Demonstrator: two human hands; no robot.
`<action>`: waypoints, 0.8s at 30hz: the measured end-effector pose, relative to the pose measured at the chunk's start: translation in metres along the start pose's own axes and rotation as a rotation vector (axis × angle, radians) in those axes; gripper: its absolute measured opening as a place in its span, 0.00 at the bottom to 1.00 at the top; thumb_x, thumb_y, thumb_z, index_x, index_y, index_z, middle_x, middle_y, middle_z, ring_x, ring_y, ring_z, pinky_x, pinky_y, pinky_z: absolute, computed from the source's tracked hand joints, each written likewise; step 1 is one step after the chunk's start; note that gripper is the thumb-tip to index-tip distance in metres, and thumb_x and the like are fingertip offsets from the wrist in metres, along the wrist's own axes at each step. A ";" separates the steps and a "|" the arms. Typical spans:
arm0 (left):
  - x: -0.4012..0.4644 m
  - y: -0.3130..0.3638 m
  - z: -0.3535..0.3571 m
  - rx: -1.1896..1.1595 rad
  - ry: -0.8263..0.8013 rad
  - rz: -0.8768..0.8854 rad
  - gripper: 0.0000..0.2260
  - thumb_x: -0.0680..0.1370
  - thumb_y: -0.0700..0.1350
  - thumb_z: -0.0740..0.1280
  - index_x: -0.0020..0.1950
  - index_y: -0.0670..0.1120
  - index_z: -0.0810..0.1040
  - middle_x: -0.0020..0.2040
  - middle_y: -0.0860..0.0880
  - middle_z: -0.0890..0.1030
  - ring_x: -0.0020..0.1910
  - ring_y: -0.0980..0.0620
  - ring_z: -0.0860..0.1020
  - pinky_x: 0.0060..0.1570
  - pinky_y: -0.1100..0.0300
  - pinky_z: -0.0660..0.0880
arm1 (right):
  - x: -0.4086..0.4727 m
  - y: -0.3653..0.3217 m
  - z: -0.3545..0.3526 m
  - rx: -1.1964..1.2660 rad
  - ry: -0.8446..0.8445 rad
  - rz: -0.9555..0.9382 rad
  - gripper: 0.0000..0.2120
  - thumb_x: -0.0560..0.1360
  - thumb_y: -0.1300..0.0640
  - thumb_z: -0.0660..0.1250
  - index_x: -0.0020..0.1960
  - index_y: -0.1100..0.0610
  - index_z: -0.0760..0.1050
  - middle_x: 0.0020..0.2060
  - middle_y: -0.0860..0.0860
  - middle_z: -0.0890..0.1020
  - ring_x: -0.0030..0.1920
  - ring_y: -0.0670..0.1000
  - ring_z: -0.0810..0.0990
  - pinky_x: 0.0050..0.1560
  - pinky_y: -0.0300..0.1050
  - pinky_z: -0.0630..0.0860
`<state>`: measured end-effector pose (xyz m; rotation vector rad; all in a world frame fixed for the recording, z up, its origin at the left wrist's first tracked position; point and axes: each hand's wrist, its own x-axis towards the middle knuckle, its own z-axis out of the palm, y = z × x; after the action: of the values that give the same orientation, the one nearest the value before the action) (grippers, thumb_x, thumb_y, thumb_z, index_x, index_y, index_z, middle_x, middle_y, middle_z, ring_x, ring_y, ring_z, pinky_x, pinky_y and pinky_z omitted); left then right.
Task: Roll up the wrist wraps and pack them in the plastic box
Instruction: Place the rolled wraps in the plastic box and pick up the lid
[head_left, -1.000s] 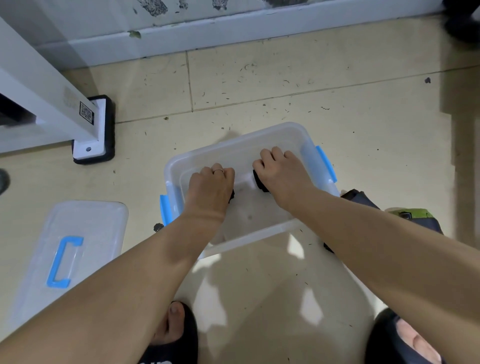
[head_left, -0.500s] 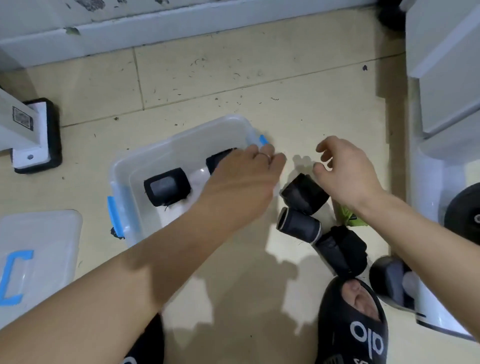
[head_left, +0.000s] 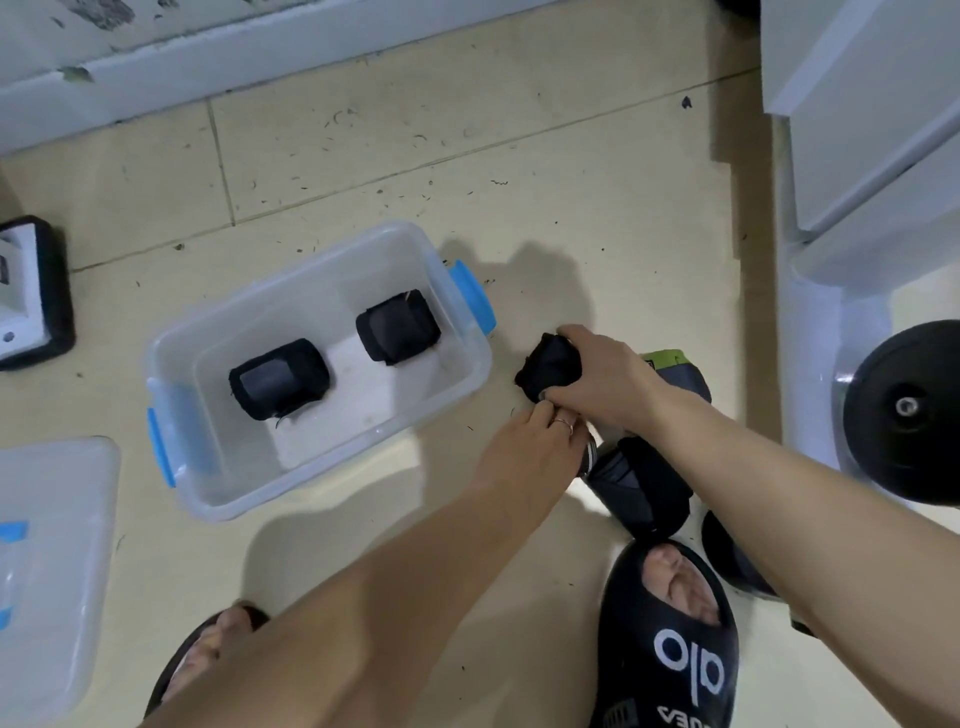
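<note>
Box (head_left: 470, 358) sits open on the tile floor, clear plastic with blue latches on both short ends, and two rolled black wraps are already inside: one (head_left: 280, 385) toward the left end, the other (head_left: 397, 326) toward the right end, well apart, both lying on the bottom. Just right of the box, out on the floor side, the right hand (head_left: 608, 382) is wrapped around a third black roll (head_left: 545, 366), fingers curled over the top of it, so that one's gripped for sure. The left hand (head_left: 524, 452) comes in from below with a ring on one finger, and its fingertips meet the underside of that same roll, right against the right hand; looks like a pinch on the roll's lower edge, though the contact spot is partly hidden. More dark rolls (head_left: 644, 483) lie on the floor under and behind the hands, just beside a black slipper (head_left: 670, 649) with white lettering. A second foot in a sandal (head_left: 208, 654) shows at the bottom left. The lid (head_left: 52, 545), clear with a blue handle, lies flat on the floor left of the box. A black weight plate (head_left: 906, 410) sits at the right edge.
</note>
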<state>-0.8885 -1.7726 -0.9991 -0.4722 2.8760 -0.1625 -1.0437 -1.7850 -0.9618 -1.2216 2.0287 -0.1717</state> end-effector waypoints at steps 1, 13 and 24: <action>0.001 0.000 0.001 0.000 -0.005 -0.016 0.27 0.65 0.49 0.76 0.64 0.50 0.81 0.55 0.51 0.84 0.50 0.52 0.80 0.48 0.62 0.73 | 0.000 0.001 0.002 0.013 0.023 -0.002 0.30 0.73 0.53 0.73 0.71 0.55 0.68 0.60 0.56 0.80 0.61 0.59 0.78 0.59 0.52 0.76; -0.055 -0.077 -0.098 -0.500 0.147 -0.145 0.24 0.67 0.51 0.70 0.62 0.49 0.74 0.49 0.51 0.76 0.47 0.49 0.72 0.39 0.57 0.70 | -0.017 -0.046 -0.074 0.330 0.482 -0.141 0.31 0.70 0.52 0.78 0.70 0.53 0.72 0.53 0.47 0.80 0.50 0.44 0.80 0.50 0.32 0.74; -0.145 -0.216 -0.077 -0.670 -0.285 -0.624 0.21 0.68 0.45 0.75 0.57 0.56 0.72 0.48 0.56 0.80 0.50 0.49 0.79 0.48 0.50 0.78 | -0.011 -0.169 -0.024 -0.309 -0.062 -0.600 0.12 0.70 0.60 0.70 0.50 0.49 0.72 0.44 0.45 0.76 0.46 0.50 0.76 0.38 0.44 0.70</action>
<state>-0.7076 -1.9228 -0.8644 -1.3680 2.3457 0.7271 -0.9373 -1.8727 -0.8611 -1.9839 1.6201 -0.1042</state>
